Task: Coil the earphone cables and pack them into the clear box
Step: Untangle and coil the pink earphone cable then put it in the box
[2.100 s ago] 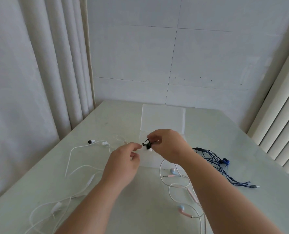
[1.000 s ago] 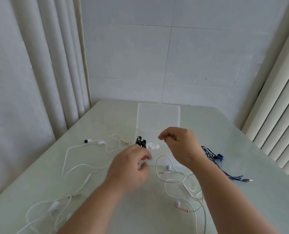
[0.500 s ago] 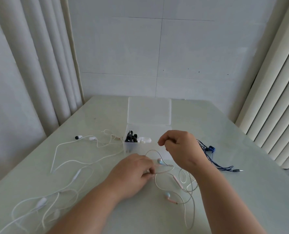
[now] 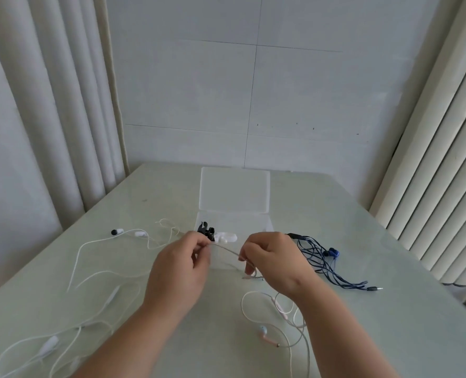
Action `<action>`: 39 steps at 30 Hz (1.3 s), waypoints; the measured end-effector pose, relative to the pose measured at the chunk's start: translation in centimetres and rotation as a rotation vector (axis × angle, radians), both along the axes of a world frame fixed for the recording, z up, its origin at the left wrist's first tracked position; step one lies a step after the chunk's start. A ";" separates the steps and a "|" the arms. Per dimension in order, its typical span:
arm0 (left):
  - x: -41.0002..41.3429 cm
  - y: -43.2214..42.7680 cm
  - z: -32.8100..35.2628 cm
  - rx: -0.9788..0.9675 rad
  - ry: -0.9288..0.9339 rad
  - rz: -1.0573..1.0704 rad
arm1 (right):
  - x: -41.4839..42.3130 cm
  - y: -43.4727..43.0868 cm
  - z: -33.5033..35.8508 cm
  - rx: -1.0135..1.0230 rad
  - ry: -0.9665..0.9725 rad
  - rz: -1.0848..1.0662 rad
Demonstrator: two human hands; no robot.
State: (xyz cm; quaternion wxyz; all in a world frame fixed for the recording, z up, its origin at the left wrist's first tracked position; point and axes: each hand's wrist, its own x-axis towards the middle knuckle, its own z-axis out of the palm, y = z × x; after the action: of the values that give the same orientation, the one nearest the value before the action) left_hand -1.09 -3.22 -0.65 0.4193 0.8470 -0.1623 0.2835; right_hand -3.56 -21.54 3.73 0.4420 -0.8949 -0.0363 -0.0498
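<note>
A pink earphone cable point(image 4: 264, 301) lies looped on the table in front of me, one earbud point(image 4: 263, 332) near the front. My left hand point(image 4: 180, 271) and my right hand point(image 4: 274, 261) each pinch a stretch of this cable, held taut between them just above the table. Behind my hands stands the clear box point(image 4: 264, 222) with its lid point(image 4: 234, 189) laid open toward the wall. A coiled black earphone point(image 4: 206, 231) and a white piece point(image 4: 226, 237) sit in the box's left end.
White earphone cables point(image 4: 95, 268) sprawl over the left half of the pale green table point(image 4: 390, 309). A dark blue earphone bundle point(image 4: 322, 257) lies right of the box, its plug point(image 4: 373, 289) pointing right. Curtains hang on both sides.
The black coil was let go into the box. Both hands came down to the pink cable, picked it up and pulled a stretch of it taut between them.
</note>
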 end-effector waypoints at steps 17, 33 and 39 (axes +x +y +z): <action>0.8 0.9 0.9 -0.395 0.148 -0.003 | -0.2 -0.9 0.8 0.287 -0.085 0.054; 0.7 0.6 0.5 -0.239 0.115 -0.174 | -0.1 -1.3 1.0 0.340 -0.010 0.096; 0.6 0.7 0.5 -0.186 0.172 -0.228 | 0.2 -1.7 1.1 0.297 -0.173 -0.069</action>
State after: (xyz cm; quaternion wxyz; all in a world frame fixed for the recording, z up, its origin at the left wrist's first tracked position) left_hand -0.46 -2.53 -0.12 0.5379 0.8017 -0.1940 0.1744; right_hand -3.38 -23.27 4.79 0.5626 -0.8128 -0.0356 -0.1468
